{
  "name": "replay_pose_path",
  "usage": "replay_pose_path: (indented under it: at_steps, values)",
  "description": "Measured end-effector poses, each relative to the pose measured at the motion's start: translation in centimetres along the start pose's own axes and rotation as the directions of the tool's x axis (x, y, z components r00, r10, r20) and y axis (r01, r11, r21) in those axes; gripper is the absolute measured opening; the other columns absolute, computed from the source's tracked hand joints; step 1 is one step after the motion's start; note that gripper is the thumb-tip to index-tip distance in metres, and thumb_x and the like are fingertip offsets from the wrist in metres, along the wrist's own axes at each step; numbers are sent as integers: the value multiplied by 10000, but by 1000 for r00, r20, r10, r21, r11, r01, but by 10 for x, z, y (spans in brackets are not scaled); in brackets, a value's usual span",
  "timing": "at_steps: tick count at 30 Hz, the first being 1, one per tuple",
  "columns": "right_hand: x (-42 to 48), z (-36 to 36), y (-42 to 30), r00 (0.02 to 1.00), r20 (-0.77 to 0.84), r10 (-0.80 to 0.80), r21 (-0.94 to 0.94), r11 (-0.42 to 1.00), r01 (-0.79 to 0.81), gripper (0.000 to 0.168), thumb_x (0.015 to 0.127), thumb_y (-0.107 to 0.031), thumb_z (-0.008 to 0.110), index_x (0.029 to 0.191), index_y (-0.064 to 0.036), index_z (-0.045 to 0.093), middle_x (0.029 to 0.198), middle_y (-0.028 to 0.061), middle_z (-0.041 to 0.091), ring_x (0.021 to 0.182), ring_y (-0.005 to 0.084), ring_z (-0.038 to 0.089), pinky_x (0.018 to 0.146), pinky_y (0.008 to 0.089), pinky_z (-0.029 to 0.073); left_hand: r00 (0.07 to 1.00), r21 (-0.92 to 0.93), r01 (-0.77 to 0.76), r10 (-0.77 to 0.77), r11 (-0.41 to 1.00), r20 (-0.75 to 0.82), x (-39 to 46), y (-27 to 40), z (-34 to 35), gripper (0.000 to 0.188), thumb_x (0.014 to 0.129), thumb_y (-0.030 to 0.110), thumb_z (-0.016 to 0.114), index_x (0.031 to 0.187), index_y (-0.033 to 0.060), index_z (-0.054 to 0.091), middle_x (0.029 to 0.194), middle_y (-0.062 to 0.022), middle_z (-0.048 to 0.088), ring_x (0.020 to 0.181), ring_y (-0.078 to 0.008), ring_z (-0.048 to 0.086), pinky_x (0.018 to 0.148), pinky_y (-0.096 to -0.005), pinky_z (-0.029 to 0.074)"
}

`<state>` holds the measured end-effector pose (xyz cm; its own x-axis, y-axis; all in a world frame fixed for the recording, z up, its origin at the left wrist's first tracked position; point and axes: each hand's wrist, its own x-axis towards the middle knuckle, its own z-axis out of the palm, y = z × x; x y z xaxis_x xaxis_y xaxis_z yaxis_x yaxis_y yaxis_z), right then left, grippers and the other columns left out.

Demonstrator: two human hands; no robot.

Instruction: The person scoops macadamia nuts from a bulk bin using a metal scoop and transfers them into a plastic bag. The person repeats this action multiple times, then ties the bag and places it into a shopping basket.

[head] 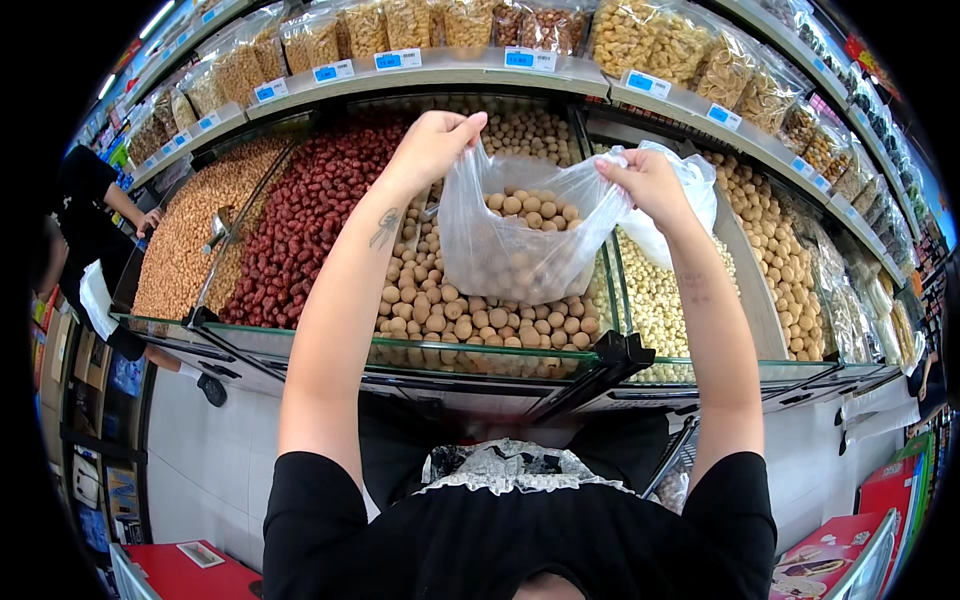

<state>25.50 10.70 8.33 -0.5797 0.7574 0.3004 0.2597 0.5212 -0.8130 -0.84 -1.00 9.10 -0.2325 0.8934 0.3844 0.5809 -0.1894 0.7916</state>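
Note:
A clear plastic bag [517, 262] with round tan-brown dried fruits, perhaps longans [532, 208], in its bottom hangs between my hands over a glass-fronted bin of the same fruits [435, 319]. My left hand [446, 139] pinches one side of the bag's mouth between thumb and fingers. The opposite side is gripped by my right hand [641, 176], held a little lower. Beside and behind my right hand is a crumpled white plastic bag [694, 187], above a bin of pale round kernels [656, 300]; whether my fingers hold it too I cannot tell.
Left of the longan bin lie dried red dates [300, 225], then light brown kernels [180, 247] with a metal scoop [219, 226]. A wooden divider [750, 277] borders more tan nuts [772, 247]. A shelf edge [450, 71] with bagged goods overhangs the bins. Another person [90, 202] stands far left.

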Motion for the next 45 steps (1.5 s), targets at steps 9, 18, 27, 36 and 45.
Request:
replay_pose_path:
  at_steps: [9, 18, 27, 36, 45]
  values:
    - [-9, -2, -9, 977, -210, -25, 184, 981, 64, 248, 833, -262, 683, 759, -27, 664, 564, -76, 511, 490, 1, 397, 461, 174, 271, 967, -238, -116, 54, 964, -249, 3, -8, 10, 425, 948, 327, 473, 631, 46, 512, 553, 37, 445, 522, -64, 392, 501, -242, 326]
    - [-13, 16, 4, 966, -255, 48, 248, 969, 17, 277, 813, -318, 697, 708, -70, 635, 571, -49, 549, 495, 9, 455, 464, 160, 327, 899, -7, -242, 222, 970, -378, -4, -18, 29, 392, 935, 280, 505, 674, -10, 469, 537, -45, 402, 522, -105, 360, 491, -286, 314]
    - [-29, 43, 19, 988, -147, 45, 604, 795, 53, 136, 850, -187, 660, 872, -60, 617, 715, -38, 574, 647, 24, 494, 596, 172, 365, 884, 245, -229, 306, 942, -352, -18, -18, 23, 348, 925, 272, 520, 705, 3, 500, 519, -96, 422, 459, -199, 370, 453, -320, 309]
    - [-29, 44, 23, 947, -319, -39, 569, 791, 224, 125, 886, -152, 611, 854, -31, 597, 711, -8, 571, 661, 49, 505, 623, 182, 381, 858, 150, -257, 297, 955, -419, -21, -16, 30, 301, 913, 260, 559, 738, 15, 546, 515, -37, 443, 457, -121, 381, 441, -285, 298]
    - [-41, 43, 4, 883, -444, -155, 514, 763, 392, 131, 887, -127, 615, 911, 2, 618, 760, 11, 604, 708, 60, 537, 666, 190, 405, 766, 63, -397, 369, 916, -526, -31, -8, 29, 229, 916, 189, 578, 790, -1, 565, 634, 31, 506, 571, -33, 404, 503, -201, 325]
